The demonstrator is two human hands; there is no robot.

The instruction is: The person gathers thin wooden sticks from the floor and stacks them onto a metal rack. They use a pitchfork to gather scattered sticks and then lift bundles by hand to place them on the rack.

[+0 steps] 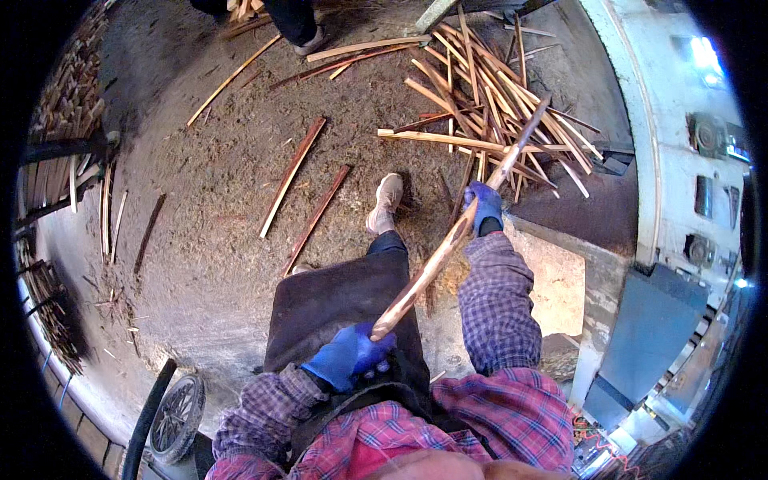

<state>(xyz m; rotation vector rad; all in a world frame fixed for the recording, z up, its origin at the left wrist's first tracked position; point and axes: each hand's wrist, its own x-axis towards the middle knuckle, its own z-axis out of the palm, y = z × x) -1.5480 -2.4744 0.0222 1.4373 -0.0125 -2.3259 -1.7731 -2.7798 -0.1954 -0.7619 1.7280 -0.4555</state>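
A long wooden pole (436, 260) slants across my front, its far end narrowing to a dark grey tip. My left hand (350, 356), in a blue glove, closes round the pole's near end by my waist. Farther up the shaft, my right hand (484, 206), gloved in blue too, is wrapped round it with the arm stretched forward. Beyond that hand, the tip overlaps a heap of split wood strips (488, 104) in this view; whether it touches them I cannot tell. A dark apron (332, 308) hangs over my legs.
Loose wood strips (294, 176) lie on the dirty floor ahead. Stacked wood (68, 104) lines the left side, with a spoked wheel (178, 418) at lower left. Another person's foot (310, 42) shows at the top. Pale machinery (680, 144) stands along the right.
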